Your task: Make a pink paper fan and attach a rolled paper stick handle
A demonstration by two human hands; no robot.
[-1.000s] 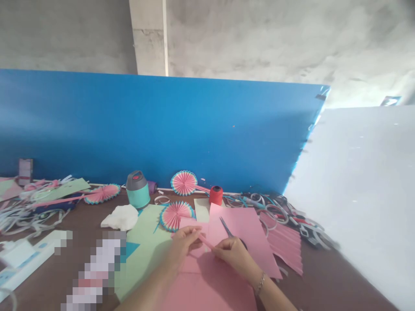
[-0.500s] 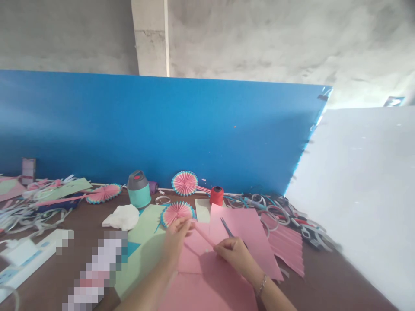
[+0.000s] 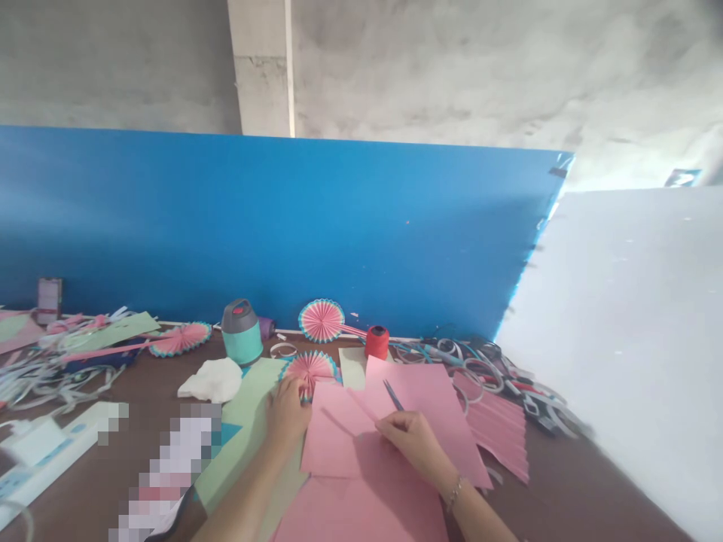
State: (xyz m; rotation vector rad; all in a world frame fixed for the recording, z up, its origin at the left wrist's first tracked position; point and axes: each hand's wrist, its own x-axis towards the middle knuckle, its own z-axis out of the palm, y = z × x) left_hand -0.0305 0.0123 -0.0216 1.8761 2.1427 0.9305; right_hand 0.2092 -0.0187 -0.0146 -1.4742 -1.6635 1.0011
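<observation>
A narrow pink paper strip is pinched at its near end in my right hand, over the pink paper sheets. The strip's far end is loose and slants up to the left. My left hand has its fingers curled over the lower left edge of a round pleated paper fan, pink with a blue-and-white rim; the fingertips are partly hidden. Dark scissors lie on the pink paper beside my right hand, their handles hidden behind it.
Behind stand a red thread spool, a second paper fan and a teal-and-grey container. White crumpled tissue and green paper lie left. Cables and pleated pink paper are at right. A blue partition closes the back.
My left hand has let go of the strip's far end and moved left to the near fan's edge. My right hand keeps the strip almost in place.
</observation>
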